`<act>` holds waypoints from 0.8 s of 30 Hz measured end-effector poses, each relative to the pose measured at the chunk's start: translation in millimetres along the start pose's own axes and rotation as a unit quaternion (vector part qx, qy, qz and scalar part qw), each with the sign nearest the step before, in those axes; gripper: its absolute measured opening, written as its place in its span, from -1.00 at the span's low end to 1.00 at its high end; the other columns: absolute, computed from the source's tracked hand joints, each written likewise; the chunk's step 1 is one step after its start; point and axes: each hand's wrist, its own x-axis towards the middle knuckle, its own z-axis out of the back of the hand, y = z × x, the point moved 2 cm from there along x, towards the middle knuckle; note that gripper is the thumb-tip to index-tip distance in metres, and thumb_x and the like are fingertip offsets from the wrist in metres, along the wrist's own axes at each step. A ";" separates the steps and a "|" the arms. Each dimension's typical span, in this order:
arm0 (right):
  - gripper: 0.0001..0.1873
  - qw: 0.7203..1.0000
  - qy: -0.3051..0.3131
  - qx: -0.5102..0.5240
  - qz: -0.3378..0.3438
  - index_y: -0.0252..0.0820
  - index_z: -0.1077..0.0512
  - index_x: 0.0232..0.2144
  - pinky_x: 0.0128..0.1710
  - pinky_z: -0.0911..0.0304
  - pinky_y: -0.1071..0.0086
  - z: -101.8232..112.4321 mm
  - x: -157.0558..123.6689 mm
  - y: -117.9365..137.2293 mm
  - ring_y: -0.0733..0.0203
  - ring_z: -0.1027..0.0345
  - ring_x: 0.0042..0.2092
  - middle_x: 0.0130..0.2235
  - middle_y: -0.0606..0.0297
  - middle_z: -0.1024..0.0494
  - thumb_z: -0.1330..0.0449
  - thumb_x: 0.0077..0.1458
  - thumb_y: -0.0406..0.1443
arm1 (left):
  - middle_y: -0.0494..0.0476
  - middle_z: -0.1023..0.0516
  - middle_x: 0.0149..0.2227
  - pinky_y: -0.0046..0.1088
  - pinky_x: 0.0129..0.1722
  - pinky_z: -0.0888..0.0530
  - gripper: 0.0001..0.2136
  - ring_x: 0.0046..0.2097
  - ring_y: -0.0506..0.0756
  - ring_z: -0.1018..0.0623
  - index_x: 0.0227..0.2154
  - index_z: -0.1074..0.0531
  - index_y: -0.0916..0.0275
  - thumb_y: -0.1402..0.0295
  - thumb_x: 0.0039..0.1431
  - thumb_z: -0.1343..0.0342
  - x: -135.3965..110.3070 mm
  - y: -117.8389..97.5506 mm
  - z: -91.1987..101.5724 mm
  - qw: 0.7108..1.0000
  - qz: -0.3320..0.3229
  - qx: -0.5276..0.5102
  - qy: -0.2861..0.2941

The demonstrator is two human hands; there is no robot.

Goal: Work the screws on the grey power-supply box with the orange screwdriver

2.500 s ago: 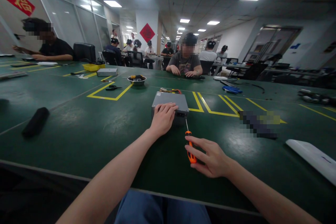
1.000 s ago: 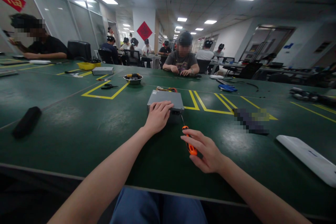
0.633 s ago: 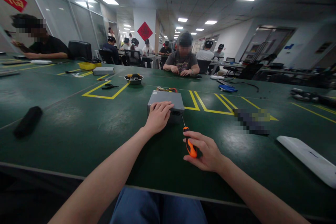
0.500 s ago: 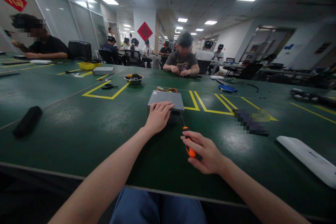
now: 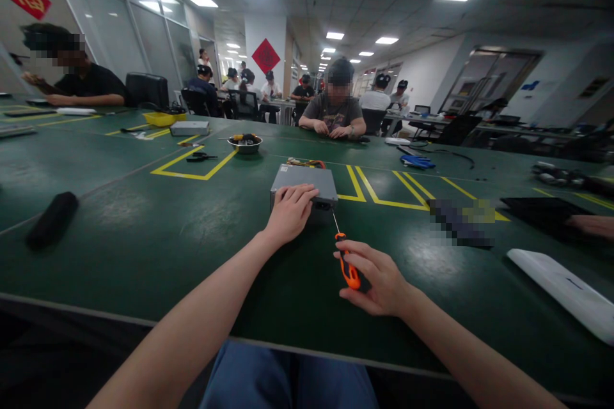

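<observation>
A grey metal box (image 5: 307, 179) with coloured wires at its far end lies on the green table (image 5: 144, 236) in front of me. My left hand (image 5: 290, 211) rests on its near top edge, fingers curled over it. My right hand (image 5: 377, 278) is closed round the orange handle of a screwdriver (image 5: 346, 262). The thin shaft points up at the box's near right corner, and its tip touches the front face there.
A black roll (image 5: 52, 219) lies at the left, a white flat object (image 5: 561, 291) at the right. A dark tablet (image 5: 547, 209) and another person's hand (image 5: 592, 225) show at the right edge. A metal bowl (image 5: 244, 144), scissors (image 5: 201, 156) and several seated people lie farther back.
My fingers have shifted on the screwdriver handle while the tip stays at the box. A dark tablet and another person's hand have come in at the right edge. My left hand has stayed put.
</observation>
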 end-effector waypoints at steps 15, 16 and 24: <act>-0.64 0.999 -0.015 -0.042 0.009 -0.26 -0.23 -0.11 -0.28 -0.38 0.27 -1.1 2.0 2.0 0.09 -0.39 -0.14 -0.07 -0.06 -0.42 -0.12 0.10 -0.16 | 0.02 -0.36 0.10 -0.30 0.09 -0.12 -0.70 0.15 0.03 -0.28 0.02 -0.27 0.09 0.40 0.28 0.20 -0.2 -0.9 2.4 1.000 0.001 -0.007 0.014; -0.63 0.999 -0.004 -0.045 0.007 -0.26 -0.23 -0.10 -0.27 -0.38 0.26 -0.8 1.3 1.7 0.08 -0.38 -0.12 -0.07 -0.06 -0.41 -0.10 0.12 -0.15 | 0.02 -0.36 0.10 -0.30 0.09 -0.12 -0.70 0.15 0.04 -0.28 0.02 -0.26 0.09 0.40 0.28 0.20 -0.3 -0.8 2.3 1.000 0.001 -0.007 0.014; -0.60 0.997 0.047 -0.059 0.008 -0.26 -0.28 0.00 -0.20 -0.36 0.23 5.2 -0.1 1.9 0.04 -0.33 -0.04 -0.02 -0.06 -0.34 -0.01 0.15 -0.20 | 0.03 -0.34 0.12 -0.27 0.11 -0.12 -0.69 0.15 0.05 -0.27 0.03 -0.26 0.09 0.38 0.28 0.20 0.1 -1.3 3.4 1.000 0.006 -0.008 0.019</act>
